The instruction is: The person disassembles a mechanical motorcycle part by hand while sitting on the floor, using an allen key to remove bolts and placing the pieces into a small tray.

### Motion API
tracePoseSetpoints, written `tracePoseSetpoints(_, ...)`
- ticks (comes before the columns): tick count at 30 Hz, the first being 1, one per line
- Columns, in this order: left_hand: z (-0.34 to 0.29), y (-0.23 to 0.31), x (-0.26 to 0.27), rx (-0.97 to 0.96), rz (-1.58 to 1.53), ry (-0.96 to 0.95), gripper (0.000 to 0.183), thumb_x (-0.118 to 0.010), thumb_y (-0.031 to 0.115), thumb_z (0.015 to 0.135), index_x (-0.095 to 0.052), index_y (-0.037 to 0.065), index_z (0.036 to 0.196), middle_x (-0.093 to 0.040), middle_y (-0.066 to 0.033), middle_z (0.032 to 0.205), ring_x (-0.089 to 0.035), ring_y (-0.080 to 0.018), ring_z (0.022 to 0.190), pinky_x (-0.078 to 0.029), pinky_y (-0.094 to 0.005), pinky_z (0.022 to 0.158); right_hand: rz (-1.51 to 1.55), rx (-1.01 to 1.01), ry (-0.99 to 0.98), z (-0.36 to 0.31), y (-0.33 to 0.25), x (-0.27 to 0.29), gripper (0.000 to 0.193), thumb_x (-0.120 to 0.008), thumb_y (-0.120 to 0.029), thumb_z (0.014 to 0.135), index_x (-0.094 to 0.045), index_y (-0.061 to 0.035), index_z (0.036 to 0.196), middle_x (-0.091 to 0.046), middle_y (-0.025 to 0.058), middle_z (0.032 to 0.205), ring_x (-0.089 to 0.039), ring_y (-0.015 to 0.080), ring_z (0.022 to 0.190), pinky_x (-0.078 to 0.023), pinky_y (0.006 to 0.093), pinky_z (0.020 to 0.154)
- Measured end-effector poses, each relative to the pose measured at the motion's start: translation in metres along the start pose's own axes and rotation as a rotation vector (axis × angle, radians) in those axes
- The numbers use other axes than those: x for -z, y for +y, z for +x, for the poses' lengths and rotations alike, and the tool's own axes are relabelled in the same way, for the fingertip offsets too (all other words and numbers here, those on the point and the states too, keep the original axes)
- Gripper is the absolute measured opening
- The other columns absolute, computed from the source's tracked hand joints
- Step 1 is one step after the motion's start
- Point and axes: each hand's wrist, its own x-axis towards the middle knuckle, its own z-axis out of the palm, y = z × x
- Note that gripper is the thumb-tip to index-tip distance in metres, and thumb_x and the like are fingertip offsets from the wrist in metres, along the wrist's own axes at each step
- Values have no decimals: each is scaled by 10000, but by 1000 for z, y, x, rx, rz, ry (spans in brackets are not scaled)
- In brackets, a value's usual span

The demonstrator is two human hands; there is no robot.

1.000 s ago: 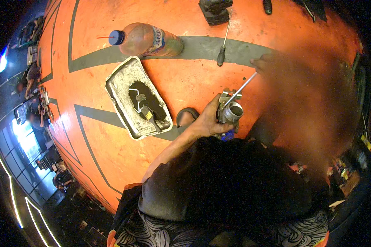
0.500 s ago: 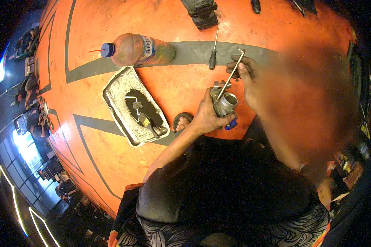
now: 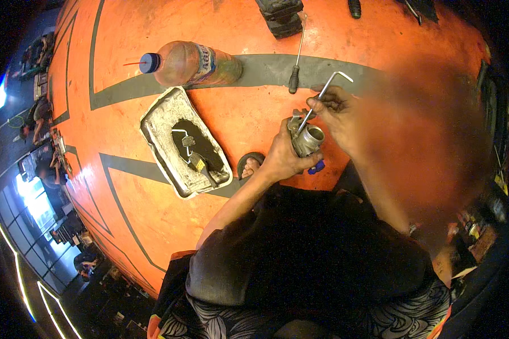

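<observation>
A silver metal part with a round open bore, which looks like a throttle body [image 3: 307,142], is gripped by my left hand [image 3: 281,157], thumb across its near side. A blue piece [image 3: 316,167] shows at its lower end. My right hand [image 3: 340,113] pinches the shaft of a long L-shaped hex key [image 3: 328,85] between thumb and fingers. The key slants down to the left edge of the part, beside the bore; its tip is hidden there. The short bent arm points right, above my right hand.
Left of my hands, a white tray [image 3: 165,169] holds dark liquid and a brush [image 3: 199,165]. Behind it lies a plastic bottle [image 3: 178,63] with a blue cap and red straw. A screwdriver [image 3: 294,79] and a black block [image 3: 280,18] lie farther off on the orange floor [image 3: 136,121].
The hex key has rotated, its bent arm swinging round to the right. My right fingers have closed in lower on its shaft. My left hand keeps hold of the throttle body.
</observation>
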Motion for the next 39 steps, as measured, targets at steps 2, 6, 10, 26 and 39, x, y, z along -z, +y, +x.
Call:
tracePoseSetpoints(2, 6, 3, -6, -1, -24, -34, 845, -832, 260, 657, -305, -37, 1246, -568, -194, 1086, -586, -272, 995, -473, -387, 877, 167, -29, 74, 2, 19, 10, 316, -601, -165, 930, -548, 24, 1179, -587, 179, 1211, -613, 176, 1024, -540, 293, 819)
tracePoseSetpoints(6, 3, 8, -3, 15, 17, -14, 849, -834, 264, 657, -302, -39, 1246, -570, -201, 1073, -591, -281, 987, -476, -395, 872, 310, 79, 74, 1, 10, -5, 289, -601, -94, 921, -557, 30, 1178, -679, 111, 946, -660, 166, 868, -544, 280, 787)
tracePoseSetpoints(10, 2, 4, -3, 32, 56, -6, 857, -835, 264, 659, -298, -46, 1249, -563, -215, 1088, -592, -293, 992, -475, -401, 875, -29, -118, -11, 3, 6, 4, 317, -533, -122, 960, -512, 28, 1238, -624, 152, 1103, -629, 194, 984, -536, 314, 845)
tracePoseSetpoints(26, 3, 11, -3, 71, 138, 2, 846, -849, 263, 673, -308, -41, 1249, -557, -203, 1138, -576, -286, 1051, -462, -393, 907, -72, 201, -60, 8, 33, 12, 268, -588, -98, 928, -563, 26, 1164, -668, 136, 1001, -652, 182, 925, -519, 302, 863)
tracePoseSetpoints(39, 5, 6, -7, 133, 178, -11, 884, -847, 257, 659, -287, -59, 1266, -554, -218, 1126, -579, -303, 1054, -468, -393, 905, 170, -173, -48, 9, 45, 14, 302, -599, -89, 917, -530, 42, 1181, -640, 143, 1075, -621, 206, 1061, -511, 326, 882)
